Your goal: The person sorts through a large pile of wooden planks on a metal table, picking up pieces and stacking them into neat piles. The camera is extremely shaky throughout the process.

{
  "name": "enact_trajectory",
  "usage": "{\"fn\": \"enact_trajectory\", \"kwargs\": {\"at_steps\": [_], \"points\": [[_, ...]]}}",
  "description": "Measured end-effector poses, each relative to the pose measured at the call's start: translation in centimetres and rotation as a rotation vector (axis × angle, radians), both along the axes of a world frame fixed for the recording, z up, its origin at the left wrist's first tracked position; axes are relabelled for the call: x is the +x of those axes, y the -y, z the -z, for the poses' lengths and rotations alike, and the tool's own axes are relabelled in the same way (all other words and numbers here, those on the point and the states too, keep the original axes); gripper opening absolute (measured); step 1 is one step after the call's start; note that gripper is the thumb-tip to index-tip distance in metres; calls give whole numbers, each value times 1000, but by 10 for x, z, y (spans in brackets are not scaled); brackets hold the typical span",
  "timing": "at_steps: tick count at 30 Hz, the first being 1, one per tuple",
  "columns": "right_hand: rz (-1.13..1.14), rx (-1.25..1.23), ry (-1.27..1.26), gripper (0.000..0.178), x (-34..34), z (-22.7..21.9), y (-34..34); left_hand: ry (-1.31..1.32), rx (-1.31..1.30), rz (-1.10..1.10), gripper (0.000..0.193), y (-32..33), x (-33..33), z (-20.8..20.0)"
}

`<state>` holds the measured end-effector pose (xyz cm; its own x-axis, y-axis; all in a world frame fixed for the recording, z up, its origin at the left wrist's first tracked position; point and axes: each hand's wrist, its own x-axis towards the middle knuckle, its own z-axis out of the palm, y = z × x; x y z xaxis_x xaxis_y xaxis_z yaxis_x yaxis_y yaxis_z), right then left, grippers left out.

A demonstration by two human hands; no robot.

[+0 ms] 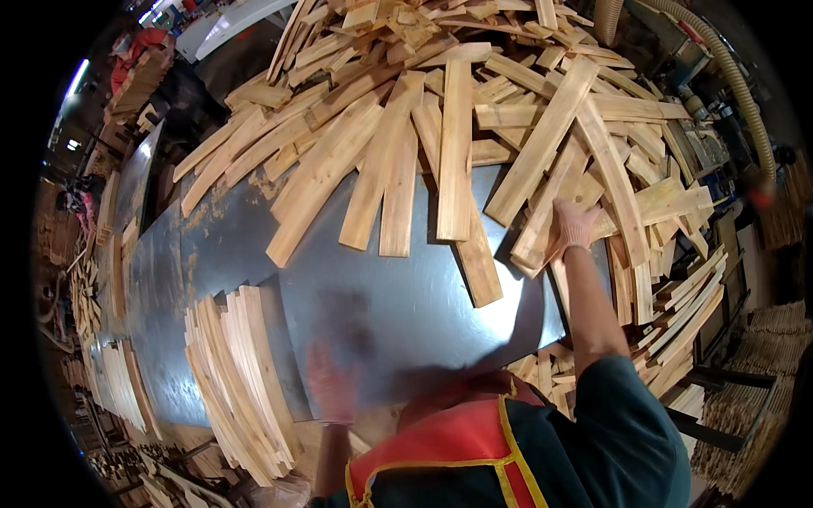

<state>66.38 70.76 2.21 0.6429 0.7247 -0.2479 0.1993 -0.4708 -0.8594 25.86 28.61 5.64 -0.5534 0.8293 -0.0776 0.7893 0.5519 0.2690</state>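
My right hand (576,225), in a pale pinkish glove, is closed on a wooden board (542,227) at the right side of a loose heap. Its fingertips are partly hidden by the wood. My left hand (331,388), also gloved, hangs over the near part of the metal table (381,296), smeared by motion. Nothing shows in it, and its fingers cannot be made out. Left of it lies a neat row of boards (246,372) packed side by side. Several long boards, among them one pale board (456,152), jut from the heap toward me.
The heap of boards (373,51) covers the table's far side. More boards (690,296) are stacked at the right, beside a ribbed hose (745,93). Another bundle (123,385) lies at the far left. A person in red (140,55) carries wood at the upper left.
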Motion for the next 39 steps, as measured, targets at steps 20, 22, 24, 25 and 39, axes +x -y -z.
{"fn": "enact_trajectory", "kwargs": {"at_steps": [20,22,24,25,39], "points": [[-1599,296,-568,52,-173,69,389,1649,-319,210,67,22,-9,-48],[-1754,401,-319,48,-184,49,385,1663,-212,171,69,52,-14,-46],[-1870,522,-51,44,-196,25,372,1802,-3,77,71,82,-20,-53],[-1788,379,-216,43,-200,20,364,1754,21,22,70,91,-25,-60],[-962,312,498,71,-183,-28,79,-118,-467,-485,80,186,-80,0]]}}
